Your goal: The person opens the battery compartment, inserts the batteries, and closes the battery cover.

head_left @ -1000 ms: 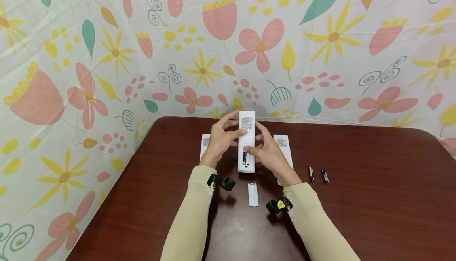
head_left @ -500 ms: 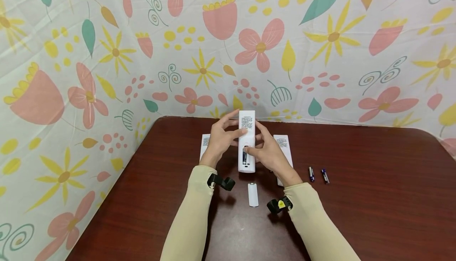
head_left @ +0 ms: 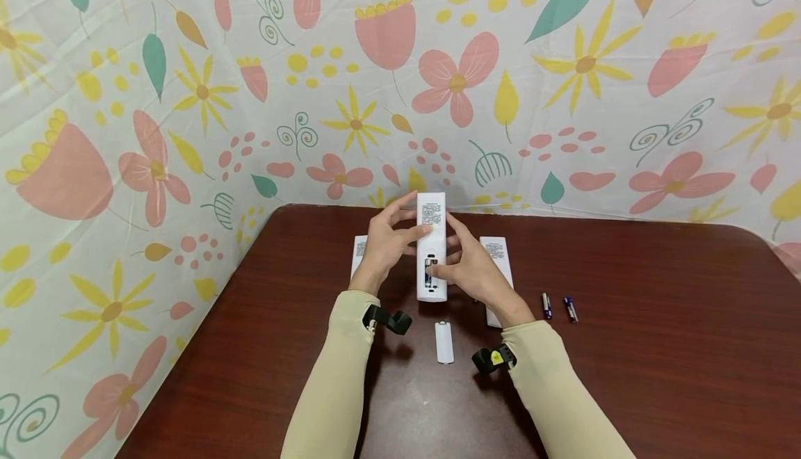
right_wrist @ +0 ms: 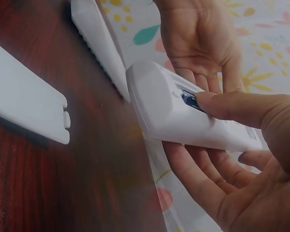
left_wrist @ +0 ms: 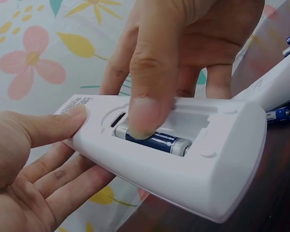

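Observation:
A white remote control (head_left: 432, 208) is held up above the table, its back with the uncovered battery compartment toward me. My left hand (head_left: 386, 243) grips its upper part, thumb on the back and fingers round the far side. With its thumb, my right hand (head_left: 472, 268) presses on a dark blue battery (left_wrist: 159, 143) in the compartment; its fingers lie against the remote's side and underside. Beside that battery, the left wrist view shows a bare stretch of compartment, partly hidden by the thumb. The detached battery cover (head_left: 444, 343) lies on the table below the remote.
Two loose batteries, one nearer (head_left: 547, 306) and one farther right (head_left: 571, 309), lie on the dark wooden table (head_left: 657, 361). A white remote (head_left: 359, 250) lies behind my left hand, another (head_left: 497, 254) behind my right. Floral cloth (head_left: 400, 97) hangs along the table's back edge.
My right thumb has slid slightly down the battery compartment, toward the remote's lower end. The remote has shifted very slightly up and left. My left hand keeps its grip.

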A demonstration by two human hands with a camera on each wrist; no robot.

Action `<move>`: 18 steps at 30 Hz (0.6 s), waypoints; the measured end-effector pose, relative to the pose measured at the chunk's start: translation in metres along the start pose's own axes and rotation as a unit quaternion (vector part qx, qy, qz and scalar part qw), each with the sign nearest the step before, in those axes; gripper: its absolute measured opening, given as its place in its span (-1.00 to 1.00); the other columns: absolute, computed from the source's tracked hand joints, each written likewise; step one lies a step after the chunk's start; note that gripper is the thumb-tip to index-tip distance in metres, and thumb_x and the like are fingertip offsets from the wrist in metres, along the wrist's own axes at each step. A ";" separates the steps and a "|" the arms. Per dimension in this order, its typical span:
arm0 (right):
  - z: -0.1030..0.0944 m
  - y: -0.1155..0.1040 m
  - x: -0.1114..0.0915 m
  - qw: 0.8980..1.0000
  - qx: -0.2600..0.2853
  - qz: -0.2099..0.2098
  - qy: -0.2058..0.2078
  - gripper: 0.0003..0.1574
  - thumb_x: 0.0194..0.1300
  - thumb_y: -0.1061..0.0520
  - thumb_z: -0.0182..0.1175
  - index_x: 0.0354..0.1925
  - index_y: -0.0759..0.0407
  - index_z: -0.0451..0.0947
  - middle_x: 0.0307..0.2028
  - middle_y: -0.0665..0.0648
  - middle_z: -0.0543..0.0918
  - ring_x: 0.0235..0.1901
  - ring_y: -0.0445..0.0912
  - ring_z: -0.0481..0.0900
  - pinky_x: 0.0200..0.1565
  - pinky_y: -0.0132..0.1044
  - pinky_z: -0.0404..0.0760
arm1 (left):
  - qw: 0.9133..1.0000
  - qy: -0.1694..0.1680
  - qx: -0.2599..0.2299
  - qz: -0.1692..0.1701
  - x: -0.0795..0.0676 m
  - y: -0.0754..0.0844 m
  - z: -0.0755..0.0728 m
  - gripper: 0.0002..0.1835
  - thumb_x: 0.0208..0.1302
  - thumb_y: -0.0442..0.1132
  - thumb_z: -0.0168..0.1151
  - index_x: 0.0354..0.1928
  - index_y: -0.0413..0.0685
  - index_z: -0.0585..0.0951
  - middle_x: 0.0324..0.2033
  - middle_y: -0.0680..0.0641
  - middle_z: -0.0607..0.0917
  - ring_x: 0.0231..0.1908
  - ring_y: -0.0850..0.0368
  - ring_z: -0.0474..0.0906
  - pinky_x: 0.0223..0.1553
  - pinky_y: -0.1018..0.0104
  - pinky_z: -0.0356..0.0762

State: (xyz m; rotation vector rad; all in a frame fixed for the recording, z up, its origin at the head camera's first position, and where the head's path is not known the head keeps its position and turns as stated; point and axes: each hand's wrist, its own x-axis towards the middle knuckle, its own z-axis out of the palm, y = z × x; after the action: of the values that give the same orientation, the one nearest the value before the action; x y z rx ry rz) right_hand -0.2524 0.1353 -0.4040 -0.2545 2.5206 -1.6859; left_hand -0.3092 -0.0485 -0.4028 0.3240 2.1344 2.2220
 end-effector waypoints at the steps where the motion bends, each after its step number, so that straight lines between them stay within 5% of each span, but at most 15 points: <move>1: -0.001 0.000 0.000 1.000 -0.002 -0.001 -0.003 0.35 0.34 0.28 0.49 0.75 -0.10 -0.14 0.20 0.34 0.45 0.00 0.18 0.64 -0.18 -0.07 0.76 | 1.000 0.001 0.002 0.000 0.000 0.000 0.000 -0.28 0.32 -0.43 0.51 0.45 0.28 0.59 0.13 -0.19 0.66 -0.29 -0.07 0.80 -0.34 0.07 0.80; 9: -0.008 0.003 0.000 1.000 0.003 -0.017 -0.025 0.25 0.39 0.24 0.46 0.74 0.02 -0.09 0.20 0.37 0.49 -0.04 0.17 0.68 -0.12 0.08 0.80 | 1.000 -0.002 0.008 -0.005 0.000 0.000 -0.001 -0.28 0.33 -0.41 0.51 0.46 0.30 0.59 0.14 -0.18 0.66 -0.28 -0.08 0.80 -0.32 0.07 0.80; 18: -0.030 0.010 -0.003 0.992 -0.116 -0.043 -0.041 -0.05 0.47 0.04 0.40 0.62 0.23 0.21 0.19 0.30 0.63 0.13 0.20 0.63 0.02 0.06 0.69 | 1.000 0.007 0.004 -0.009 0.001 -0.002 -0.002 -0.27 0.31 -0.44 0.51 0.45 0.28 0.59 0.12 -0.17 0.67 -0.28 -0.07 0.80 -0.35 0.08 0.80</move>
State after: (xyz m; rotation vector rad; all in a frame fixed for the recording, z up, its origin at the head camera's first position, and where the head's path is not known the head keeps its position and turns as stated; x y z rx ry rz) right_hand -0.2556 0.1670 -0.4019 -0.4458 2.6775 -1.3751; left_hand -0.3109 -0.0500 -0.4043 0.2902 2.1454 2.2123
